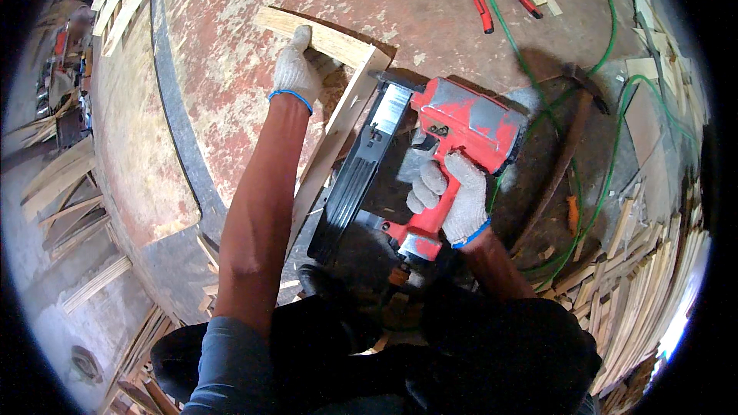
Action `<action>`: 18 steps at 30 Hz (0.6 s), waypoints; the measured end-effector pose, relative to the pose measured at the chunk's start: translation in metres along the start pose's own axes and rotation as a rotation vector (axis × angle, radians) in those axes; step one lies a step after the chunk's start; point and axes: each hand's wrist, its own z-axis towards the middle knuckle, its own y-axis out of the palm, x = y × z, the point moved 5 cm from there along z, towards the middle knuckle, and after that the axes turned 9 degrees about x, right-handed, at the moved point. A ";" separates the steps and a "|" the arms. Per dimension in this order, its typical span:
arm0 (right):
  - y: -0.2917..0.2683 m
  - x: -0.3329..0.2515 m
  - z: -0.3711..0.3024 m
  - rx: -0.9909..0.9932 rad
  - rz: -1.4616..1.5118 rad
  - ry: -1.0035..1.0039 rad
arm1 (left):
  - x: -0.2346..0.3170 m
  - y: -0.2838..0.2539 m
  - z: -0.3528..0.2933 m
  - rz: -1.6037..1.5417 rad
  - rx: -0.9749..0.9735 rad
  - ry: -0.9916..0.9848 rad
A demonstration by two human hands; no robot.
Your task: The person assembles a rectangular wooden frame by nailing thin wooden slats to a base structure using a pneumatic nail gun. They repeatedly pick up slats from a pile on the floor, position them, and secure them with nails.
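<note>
My left hand (297, 69), in a pale knitted glove with a blue cuff, is closed around a short wooden strip (338, 42), thumb on top. That strip meets the end of a longer wooden strip (332, 142), forming a corner. My right hand (465, 204), gloved the same way, wraps the handle of a red nail gun (473, 119) with a long black magazine (344, 204). The gun's nose is at the corner where the strips meet; whether it touches the wood I cannot tell. My left forearm hides part of the longer strip.
A green hose (617, 146) loops along the right side. Near it lie a hammer (567, 134), red-handled cutters (480, 4) and an orange-handled tool (573, 214). Wooden strips (646, 300) are piled at lower right; more wood lies at left. A slatted wooden piece (127, 4) is at upper left.
</note>
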 end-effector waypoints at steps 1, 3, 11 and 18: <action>0.002 0.000 0.000 -0.016 -0.012 -0.007 | -0.002 -0.002 0.003 -0.001 0.001 -0.009; 0.005 -0.002 -0.001 -0.029 -0.033 -0.018 | -0.002 -0.003 0.004 0.007 0.000 -0.015; 0.007 -0.004 -0.002 -0.005 -0.132 -0.012 | -0.002 0.001 0.000 -0.022 -0.005 0.018; 0.005 -0.003 0.000 0.005 -0.146 0.001 | -0.003 -0.002 0.002 0.006 0.002 0.020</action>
